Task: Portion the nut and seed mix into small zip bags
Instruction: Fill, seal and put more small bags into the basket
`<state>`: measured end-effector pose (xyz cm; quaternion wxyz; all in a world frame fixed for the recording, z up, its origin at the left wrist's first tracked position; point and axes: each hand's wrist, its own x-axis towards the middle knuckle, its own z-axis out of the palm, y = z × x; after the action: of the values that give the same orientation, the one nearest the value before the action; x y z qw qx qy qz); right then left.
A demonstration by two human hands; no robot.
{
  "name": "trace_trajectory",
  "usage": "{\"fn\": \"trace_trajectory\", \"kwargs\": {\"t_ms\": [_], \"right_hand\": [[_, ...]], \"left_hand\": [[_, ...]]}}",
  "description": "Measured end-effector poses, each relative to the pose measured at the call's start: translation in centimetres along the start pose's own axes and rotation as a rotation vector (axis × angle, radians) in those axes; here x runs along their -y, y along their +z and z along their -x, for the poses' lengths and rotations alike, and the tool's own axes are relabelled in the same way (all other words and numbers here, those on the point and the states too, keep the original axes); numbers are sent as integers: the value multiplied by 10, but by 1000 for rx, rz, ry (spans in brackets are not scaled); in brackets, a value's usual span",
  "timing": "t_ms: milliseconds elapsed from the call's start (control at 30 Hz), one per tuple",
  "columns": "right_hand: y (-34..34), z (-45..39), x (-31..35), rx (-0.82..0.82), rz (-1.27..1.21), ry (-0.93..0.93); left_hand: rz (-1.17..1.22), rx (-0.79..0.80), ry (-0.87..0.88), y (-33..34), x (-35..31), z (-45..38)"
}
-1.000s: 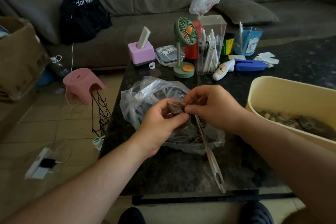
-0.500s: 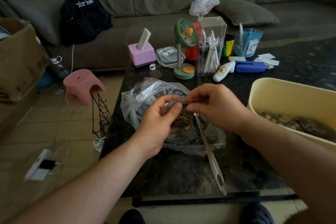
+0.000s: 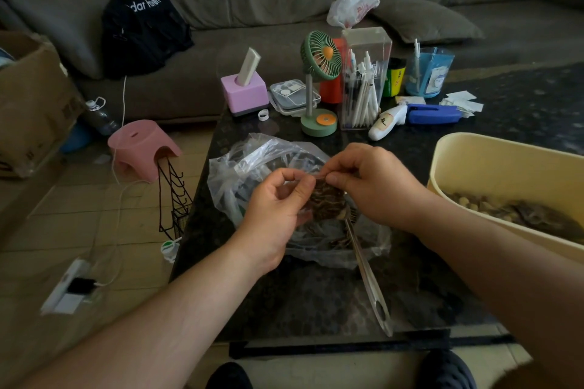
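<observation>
A small clear zip bag (image 3: 325, 200) filled with brown seeds hangs between my hands above the dark table. My left hand (image 3: 278, 208) pinches its top edge at the left, thumb against forefinger. My right hand (image 3: 369, 186) pinches the same top edge at the right. Under them lies a large crumpled clear plastic bag (image 3: 252, 167) with more seeds inside. A long metal spoon (image 3: 368, 278) lies with its bowl in that bag and its handle pointing toward me. A pale yellow tub (image 3: 493, 161) at the right holds the nut and seed mix (image 3: 512, 210).
The back of the table (image 3: 300, 300) carries a green desk fan (image 3: 319, 85), a clear pen holder (image 3: 363, 82), a pink box (image 3: 245, 93), a blue stapler (image 3: 433, 114) and a blue cup (image 3: 428, 73). A pink stool (image 3: 142, 145) and wire rack (image 3: 173, 199) stand on the floor left.
My two hands have lifted the small bag slightly and drawn closer along its top edge, fingers now pinching the seal. The big bag, spoon and tub have not moved.
</observation>
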<state>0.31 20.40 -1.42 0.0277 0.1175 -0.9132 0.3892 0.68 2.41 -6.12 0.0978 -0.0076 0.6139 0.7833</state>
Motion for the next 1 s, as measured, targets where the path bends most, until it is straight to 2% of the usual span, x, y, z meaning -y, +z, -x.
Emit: {"fn": "trace_trajectory", "kwargs": {"t_ms": [167,333,500,700,800,1000], "right_hand": [[-4,2,-3,-132,-120,83],[-5,3,-1,-113,-181,114],[-3,4,1,-115,-440,223],[0,3,2,-187,-573,292],[-3,3,3,-237,-613,345],[-7,6,3,-129,-716,374]], "left_hand": [[3,-16,44,3,-1,-2],[-37,-70,51,4,-3,-3],[-160,-101,119,5,-2,-5],[-80,-43,14,5,-11,-4],[-95,-62,23,4,-13,-7],[-255,-61,166,-2,-10,-8]]}}
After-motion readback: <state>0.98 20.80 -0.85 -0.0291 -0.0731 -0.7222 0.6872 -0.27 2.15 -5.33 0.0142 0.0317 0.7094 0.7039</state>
